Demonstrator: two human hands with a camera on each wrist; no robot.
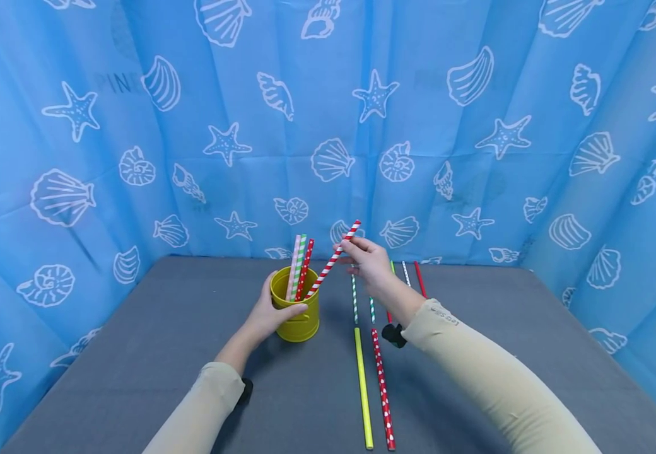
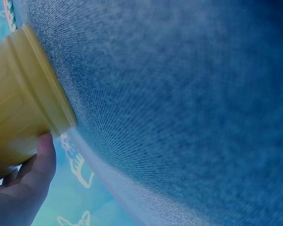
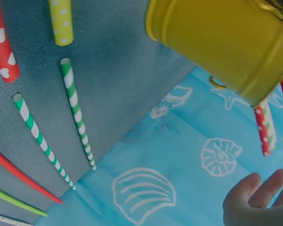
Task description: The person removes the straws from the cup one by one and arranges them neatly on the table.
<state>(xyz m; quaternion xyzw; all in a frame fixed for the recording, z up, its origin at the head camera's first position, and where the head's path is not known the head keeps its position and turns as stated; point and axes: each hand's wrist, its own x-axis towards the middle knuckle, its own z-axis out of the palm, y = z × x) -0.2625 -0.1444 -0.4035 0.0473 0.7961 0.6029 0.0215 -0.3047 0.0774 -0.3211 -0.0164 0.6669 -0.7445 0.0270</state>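
My left hand (image 1: 265, 315) grips a yellow bucket (image 1: 298, 330) by its side, thumb across the front below the rim. Inside the bucket lean a pink straw (image 1: 293, 268), a green-and-white striped straw (image 1: 299, 265) and a red straw with white spots (image 1: 304, 268). Between thumb and fingers, my right hand (image 1: 370, 265) pinches the upper part of a red-and-white striped straw (image 1: 328, 267). That straw slants down to the left, its lower end at the bucket's right rim. In the right wrist view, fingers (image 3: 247, 188) show beside the straw tops.
Right of the bucket, a yellow straw (image 1: 364, 391) and a red straw with white hearts (image 1: 383, 394) lie on the grey table (image 1: 163, 353). Beyond them are two green-and-white striped straws (image 3: 78, 113), a red straw (image 1: 421, 279) and several others. A blue shell-print curtain (image 1: 328, 113) surrounds the back.
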